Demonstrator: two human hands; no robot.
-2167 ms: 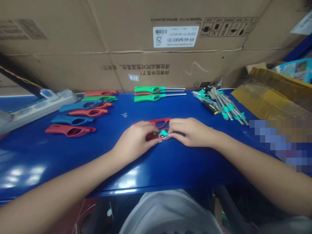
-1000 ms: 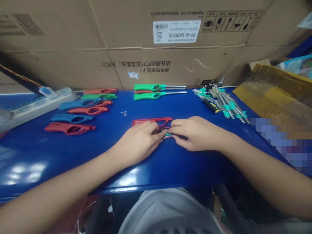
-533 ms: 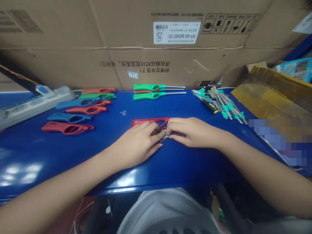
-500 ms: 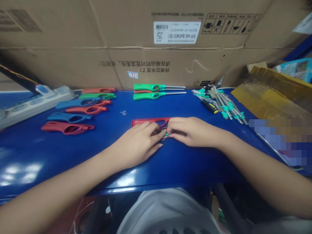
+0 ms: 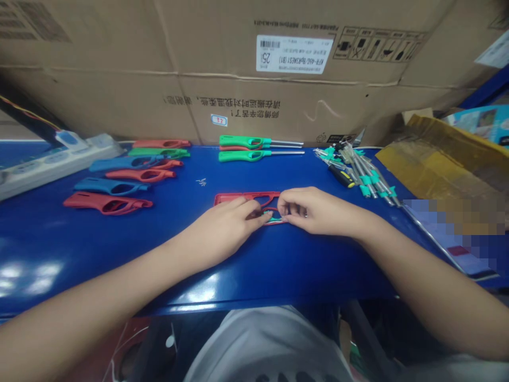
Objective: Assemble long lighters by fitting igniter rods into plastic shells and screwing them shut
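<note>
On the blue tabletop lies a red lighter shell half [image 5: 228,198], its hollow side up. Nearer to me a second red shell half [image 5: 274,223] holds a small green part [image 5: 274,218], mostly covered by my fingers. My left hand [image 5: 234,223] is closed over this nearer shell, thumb and forefinger at the green part. At the right end of the same shell, my right hand [image 5: 304,211] has its fingertips pinched together. Whatever sits between those fingertips is too small to make out.
Several coloured lighter shells [image 5: 107,203] lie left, beside a white power strip [image 5: 59,164]. Lighters with metal tubes [image 5: 242,156] rest at the back. To the right are metal tubes with green ends [image 5: 371,178], a screwdriver [image 5: 341,176] and a yellowish cardboard box [image 5: 433,159]. Small screws [image 5: 201,182] lie mid-table.
My right hand has shifted slightly right, away from my left fingers, uncovering more of the nearer shell and its green part. My left hand stays almost in place.
</note>
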